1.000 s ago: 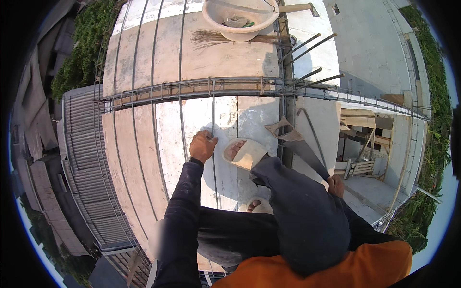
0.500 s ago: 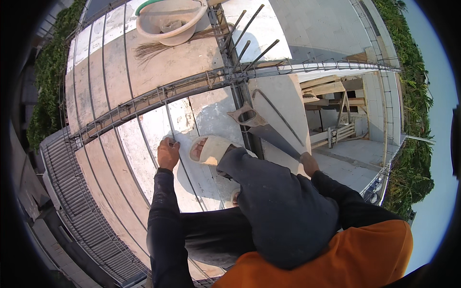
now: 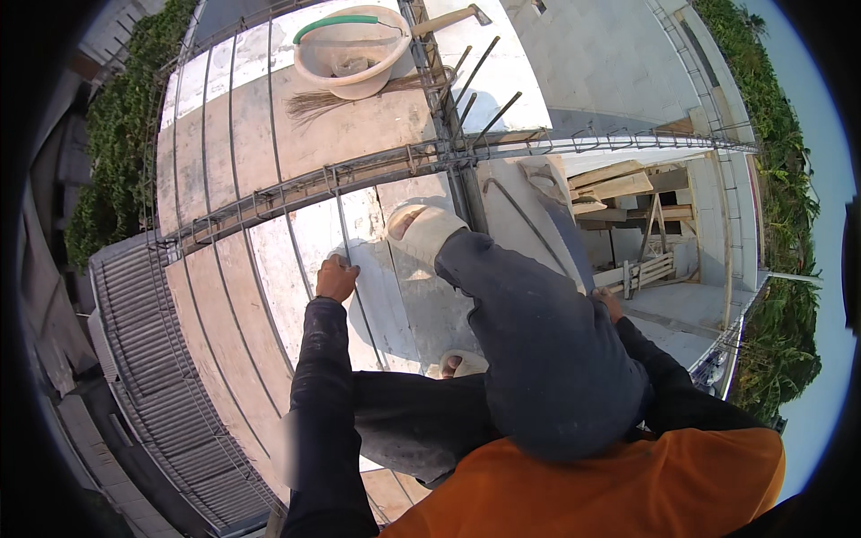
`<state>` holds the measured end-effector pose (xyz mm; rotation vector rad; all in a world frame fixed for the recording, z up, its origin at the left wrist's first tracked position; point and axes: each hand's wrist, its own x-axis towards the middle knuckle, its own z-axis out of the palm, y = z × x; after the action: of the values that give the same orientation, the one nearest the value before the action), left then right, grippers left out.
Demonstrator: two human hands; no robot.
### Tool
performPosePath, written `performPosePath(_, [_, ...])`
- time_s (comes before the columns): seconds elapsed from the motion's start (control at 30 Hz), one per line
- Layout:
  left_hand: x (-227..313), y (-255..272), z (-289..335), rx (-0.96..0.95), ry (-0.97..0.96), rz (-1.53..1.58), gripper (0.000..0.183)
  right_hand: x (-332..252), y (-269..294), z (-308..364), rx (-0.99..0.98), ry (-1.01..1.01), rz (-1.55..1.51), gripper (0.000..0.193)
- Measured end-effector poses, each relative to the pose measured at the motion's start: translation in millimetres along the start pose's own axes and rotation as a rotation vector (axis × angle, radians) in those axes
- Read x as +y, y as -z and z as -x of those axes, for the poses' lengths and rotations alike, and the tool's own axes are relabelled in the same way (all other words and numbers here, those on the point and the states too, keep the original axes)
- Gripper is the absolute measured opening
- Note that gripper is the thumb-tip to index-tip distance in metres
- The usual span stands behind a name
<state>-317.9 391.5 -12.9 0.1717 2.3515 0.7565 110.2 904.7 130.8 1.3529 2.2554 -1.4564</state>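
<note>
My left hand (image 3: 337, 278) is closed at a thin steel rod (image 3: 360, 310) that runs across the pale boards, its fingertips pinched over the rod. Out to the right, my right hand (image 3: 609, 305) grips the tip end of a handsaw; my raised knee and leg partly cover that forearm. The handsaw (image 3: 567, 235) has a worn handle (image 3: 542, 178) pointing away from me and a long grey blade. Beside the blade lies a bent metal bar (image 3: 531, 224) on a pale panel. My sandalled foot (image 3: 421, 224) rests on the boards between my hands.
A pale basin (image 3: 354, 58) with a green rim piece stands at the far side, by a twig broom (image 3: 327, 101) and a hammer (image 3: 453, 18). Rebar cages (image 3: 300, 186) cross the deck, with rods sticking up. An opening with stacked timber (image 3: 619, 184) lies right; a corrugated roof (image 3: 148, 314) lies lower left.
The handsaw has swung right, its handle moving off the rebar beam to beside the timber opening. My right hand still holds its tip. My left hand stays at the rod; the whole view has shifted.
</note>
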Motion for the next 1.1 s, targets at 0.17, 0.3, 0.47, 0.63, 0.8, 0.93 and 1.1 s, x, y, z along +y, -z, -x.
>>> performPosePath(0.17, [21.3, -0.9, 10.1, 0.031, 0.157, -0.057, 0.053, -11.4, -15.9, -31.5, -0.161, -0.262, 0.295, 0.021])
performPosePath(0.3, [32.0, 2.5, 10.8, 0.059, 0.198, -0.059, 0.051, -9.1, -38.9, -61.0, -0.268, -0.329, 0.403, 0.022])
performPosePath(0.47, [36.1, 11.4, 4.9, -0.007, 0.256, -0.056, 0.055, 14.8, -45.2, -99.3, -0.371, -0.386, 0.490, 0.024])
performPosePath(0.63, [32.4, 17.5, -1.5, -0.035, 0.217, 0.032, 0.056, 38.9, -41.4, -129.2, -0.453, -0.447, 0.526, 0.026])
performPosePath(0.8, [22.0, 19.6, -5.9, -0.083, 0.219, 0.130, 0.056, -28.6, -3.5, -202.6, -0.470, -0.514, 0.504, 0.028])
performPosePath(0.93, [16.4, 14.6, -8.7, -0.089, 0.226, 0.134, 0.053, -202.5, 33.0, -333.0, 0.212, -0.200, 0.020, 0.019])
performPosePath(1.1, [18.8, 11.1, -4.1, -0.058, 0.294, 0.082, 0.047, -454.9, -44.6, -499.1, 0.103, 0.336, 0.179, 0.039])
